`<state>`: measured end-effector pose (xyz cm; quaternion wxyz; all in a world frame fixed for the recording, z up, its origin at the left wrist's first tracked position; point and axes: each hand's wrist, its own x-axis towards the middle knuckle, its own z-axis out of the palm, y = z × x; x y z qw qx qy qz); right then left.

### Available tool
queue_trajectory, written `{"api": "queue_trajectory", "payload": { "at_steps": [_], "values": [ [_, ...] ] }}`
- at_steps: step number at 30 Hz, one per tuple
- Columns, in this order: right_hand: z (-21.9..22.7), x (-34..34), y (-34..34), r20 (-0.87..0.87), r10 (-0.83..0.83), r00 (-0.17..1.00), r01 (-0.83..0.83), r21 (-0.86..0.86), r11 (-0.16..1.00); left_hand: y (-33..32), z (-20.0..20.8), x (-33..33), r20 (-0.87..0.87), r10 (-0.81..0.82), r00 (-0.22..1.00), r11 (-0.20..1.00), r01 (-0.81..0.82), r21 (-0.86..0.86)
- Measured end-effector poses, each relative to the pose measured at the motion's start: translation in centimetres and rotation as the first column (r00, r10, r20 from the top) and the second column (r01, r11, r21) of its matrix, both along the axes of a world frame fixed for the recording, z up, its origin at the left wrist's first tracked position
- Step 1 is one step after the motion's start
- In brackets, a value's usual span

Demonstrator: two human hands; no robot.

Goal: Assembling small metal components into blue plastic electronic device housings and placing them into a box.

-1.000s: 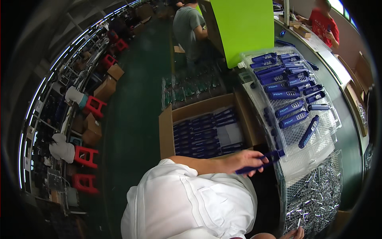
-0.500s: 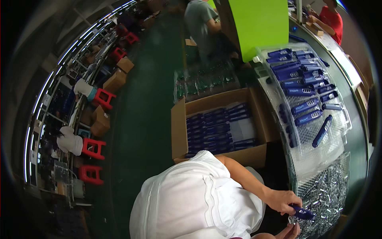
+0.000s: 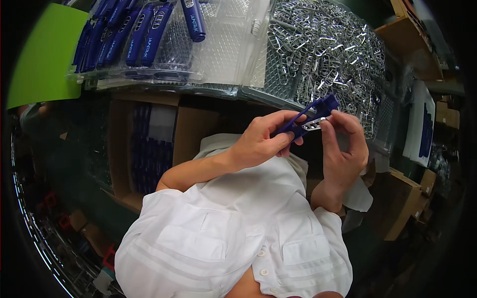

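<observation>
My left hand is closed around a dark blue, elongated plastic housing, which is tilted up to the right. A small, shiny silver slotted metal piece lies along the housing's open side. The thumb and forefinger of my right hand pinch the right end of that metal piece. Both hands are just in front of a clear tray heaped with similar silver metal pieces. My fingers hide part of the housing.
Several blue housings lie in a clear blister tray at the far left; one lies apart. Below the bench, a cardboard box holds more. A green panel stands left, a wooden box right.
The view has swung from the aisle and left side round to the bench and my hands. The blue housing is still in my left hand, now held up in front of the metal pieces.
</observation>
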<state>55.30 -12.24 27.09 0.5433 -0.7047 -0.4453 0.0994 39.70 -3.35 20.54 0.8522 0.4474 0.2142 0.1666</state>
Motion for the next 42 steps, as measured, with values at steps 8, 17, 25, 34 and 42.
{"api": "queue_trajectory", "payload": {
  "at_steps": [8,17,25,34,42],
  "values": [
    [-0.7,1.2,0.6,0.374,0.027,0.927,0.017,-0.115,0.993,0.0,-0.2,0.5,0.015,-0.029,0.999,1.000,0.029,-0.013],
    [-1.0,0.7,2.0,0.307,0.095,0.947,-0.048,-0.156,0.987,0.5,-0.3,0.0,-0.011,-0.034,0.999,0.999,0.034,-0.004],
    [-2.9,0.8,2.5,0.319,0.102,0.942,-0.070,-0.110,0.991,0.9,-1.1,-0.2,-0.034,0.014,0.999,0.993,-0.009,0.121],
    [-4.6,-0.4,1.3,-0.084,-0.021,0.996,0.013,-0.091,0.996,1.7,-0.3,1.0,-0.120,0.028,0.992,0.956,0.008,0.294],
    [-4.9,-0.3,1.5,-0.229,0.081,0.970,-0.090,-0.032,0.995,1.0,-0.8,1.4,-0.127,0.156,0.980,0.957,-0.118,0.264]
  ]
}}
